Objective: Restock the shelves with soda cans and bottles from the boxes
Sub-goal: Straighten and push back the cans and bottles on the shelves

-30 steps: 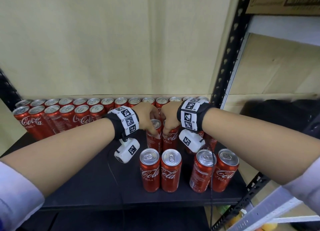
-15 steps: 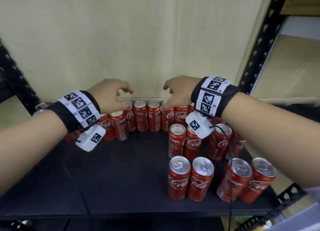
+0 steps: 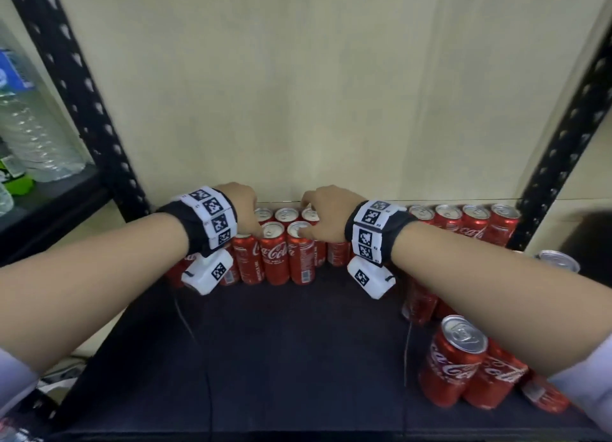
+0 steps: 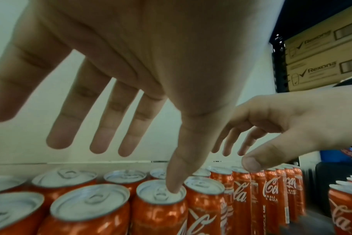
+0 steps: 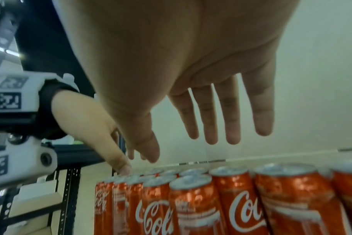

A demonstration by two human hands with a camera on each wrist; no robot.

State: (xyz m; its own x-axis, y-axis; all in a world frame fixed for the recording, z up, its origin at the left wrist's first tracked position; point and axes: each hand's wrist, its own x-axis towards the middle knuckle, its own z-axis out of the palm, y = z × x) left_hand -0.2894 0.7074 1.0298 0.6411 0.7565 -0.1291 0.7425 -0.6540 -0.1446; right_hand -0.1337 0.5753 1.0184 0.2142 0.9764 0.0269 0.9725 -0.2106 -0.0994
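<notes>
Red Coca-Cola cans (image 3: 273, 256) stand in two rows at the back of the black shelf (image 3: 281, 358). My left hand (image 3: 255, 224) hovers over them with fingers spread, and its thumb (image 4: 174, 187) touches the lid of a front-row can (image 4: 161, 206). Beside it, my right hand (image 3: 308, 224) is open too, fingers straight (image 5: 211, 127), with its thumb at the lid of the neighbouring can (image 3: 299, 256). Neither hand holds a can. Loose cans (image 3: 457, 362) stand at the shelf's front right, under my right forearm.
Black perforated uprights (image 3: 82, 93) (image 3: 563, 126) frame the bay, with a pale back wall behind. Clear water bottles (image 3: 33, 126) fill the neighbouring shelf on the left. Cardboard boxes (image 4: 322, 63) sit in the bay to the right. Bare shelf lies between the rows and the front edge.
A second ago both hands gripped two cans mid-shelf. They let go, lifted, and have now come down open onto the lids of the back rows. The view swung left.
</notes>
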